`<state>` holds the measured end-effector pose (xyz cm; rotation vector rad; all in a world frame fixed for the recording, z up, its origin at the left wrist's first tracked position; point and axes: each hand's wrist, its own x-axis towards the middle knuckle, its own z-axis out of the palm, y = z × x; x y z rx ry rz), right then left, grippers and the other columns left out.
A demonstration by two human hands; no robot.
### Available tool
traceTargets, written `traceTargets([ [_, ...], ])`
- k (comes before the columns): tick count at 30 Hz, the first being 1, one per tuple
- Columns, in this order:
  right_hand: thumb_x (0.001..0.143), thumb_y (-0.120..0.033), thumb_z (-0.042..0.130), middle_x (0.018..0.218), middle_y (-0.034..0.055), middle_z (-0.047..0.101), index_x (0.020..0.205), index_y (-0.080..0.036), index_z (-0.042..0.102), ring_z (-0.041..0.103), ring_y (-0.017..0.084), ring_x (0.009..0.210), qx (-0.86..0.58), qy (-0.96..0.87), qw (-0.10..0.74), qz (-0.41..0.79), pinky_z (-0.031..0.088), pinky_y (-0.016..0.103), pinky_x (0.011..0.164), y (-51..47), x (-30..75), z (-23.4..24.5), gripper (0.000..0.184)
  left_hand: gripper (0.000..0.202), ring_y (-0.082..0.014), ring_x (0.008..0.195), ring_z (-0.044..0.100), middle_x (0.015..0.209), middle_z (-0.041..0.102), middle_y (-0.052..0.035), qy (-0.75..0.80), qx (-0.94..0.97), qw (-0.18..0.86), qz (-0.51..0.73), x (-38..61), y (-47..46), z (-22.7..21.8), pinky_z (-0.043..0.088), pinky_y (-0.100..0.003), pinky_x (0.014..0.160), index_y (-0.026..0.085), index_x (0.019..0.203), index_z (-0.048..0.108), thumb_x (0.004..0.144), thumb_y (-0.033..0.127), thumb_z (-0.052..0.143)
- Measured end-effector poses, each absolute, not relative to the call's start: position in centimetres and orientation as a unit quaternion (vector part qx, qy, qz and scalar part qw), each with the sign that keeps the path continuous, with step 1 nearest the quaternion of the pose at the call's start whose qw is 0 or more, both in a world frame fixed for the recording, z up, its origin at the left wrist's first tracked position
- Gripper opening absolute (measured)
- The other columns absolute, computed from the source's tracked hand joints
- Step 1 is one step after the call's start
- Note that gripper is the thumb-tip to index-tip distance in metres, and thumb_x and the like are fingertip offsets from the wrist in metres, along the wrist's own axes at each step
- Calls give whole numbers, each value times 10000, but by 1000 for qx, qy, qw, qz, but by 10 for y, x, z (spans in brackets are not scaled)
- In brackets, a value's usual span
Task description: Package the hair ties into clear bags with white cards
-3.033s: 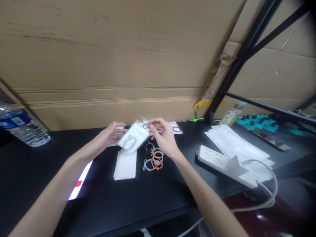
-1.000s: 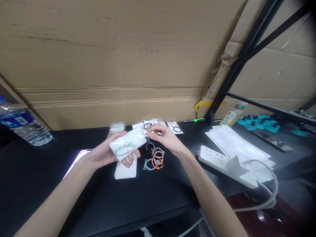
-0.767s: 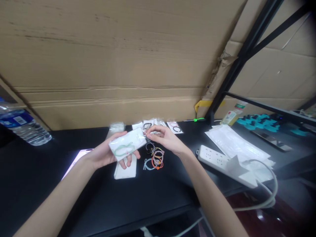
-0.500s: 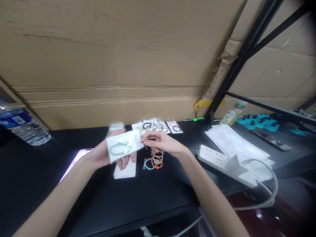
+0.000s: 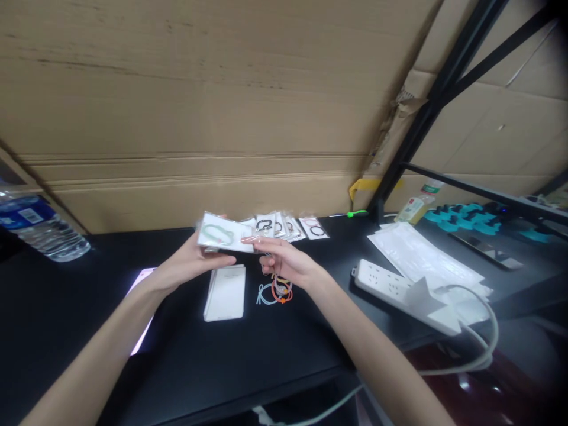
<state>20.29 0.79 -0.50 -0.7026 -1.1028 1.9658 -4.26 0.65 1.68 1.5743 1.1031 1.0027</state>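
A clear bag (image 5: 237, 232) with a white card and a pale green hair tie (image 5: 218, 234) is held up between my two hands. My left hand (image 5: 189, 263) is around its left part, fingers mostly hidden behind it and thumb below the lower edge. My right hand (image 5: 288, 260) pinches the right end between thumb and fingers. Below lies a stack of white cards (image 5: 226, 296). Loose orange, pink and light blue hair ties (image 5: 280, 291) lie under my right hand. Behind them several bagged dark hair ties (image 5: 277, 226) lie in a row.
A phone (image 5: 141, 331) lies under my left forearm. A water bottle (image 5: 42, 225) leans at far left. At right are a white power strip (image 5: 386, 281) with a cable, white plastic bags (image 5: 421, 251), a small bottle (image 5: 419, 204) and a black frame post (image 5: 412, 130). Cardboard (image 5: 213, 106) stands behind.
The bag with the green hair tie has moved up and slightly right, tilting flatter. My left thumb has come below it, and the card stack shows more fully.
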Motion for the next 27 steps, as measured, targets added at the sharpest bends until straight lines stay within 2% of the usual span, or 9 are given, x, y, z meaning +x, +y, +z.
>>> traceTargets([
  [2,805,-321,908,786,-40,529,1131,-248,835,376,54,591,-277,-423,385,772,441,196,572,8,202,-5,342,928,-330,1392,616,1550,613,-116,417,646,468,434,-40,4,20,552,-439,1104,335,1507,541,683,280,965],
  [3,807,-326,908,792,-39,531,1135,-249,834,378,54,591,-274,-424,385,773,441,199,573,8,202,-5,345,965,-332,1417,595,1586,580,-117,408,644,464,451,-39,4,20,534,-445,1130,348,1541,502,694,290,962],
  [7,821,-351,903,785,-41,528,1151,-245,830,398,55,602,-261,-436,381,772,447,209,596,5,202,-1,354,881,-341,1431,580,1605,558,-135,380,631,451,503,-38,5,18,502,-449,1170,301,1506,544,726,310,953],
  [15,814,-321,901,861,-14,582,1078,-234,845,403,52,603,-280,-415,392,772,470,202,583,8,203,-4,284,830,-338,1378,621,1545,616,-131,369,605,459,536,-41,7,18,554,-435,1101,297,1448,603,703,311,971],
  [20,803,-303,898,982,24,665,1051,-231,843,458,62,622,-324,-411,410,747,495,227,599,12,204,-9,264,815,-357,1382,610,1531,624,-141,371,595,454,550,-44,8,21,560,-470,1085,290,1432,614,699,332,970],
  [24,786,-331,915,1135,67,704,1023,-223,821,594,105,763,-366,-402,445,711,493,239,605,15,205,-14,278,784,-349,1463,531,1530,621,-123,370,598,438,559,-46,7,25,532,-471,1121,307,1422,614,717,318,957],
  [27,763,-393,932,1162,75,702,1020,-223,782,658,154,920,-398,-401,471,678,495,232,628,17,207,-15,343,767,-327,1395,587,1496,627,-101,364,594,447,561,-49,7,27,567,-440,1063,321,1423,606,734,300,942],
])
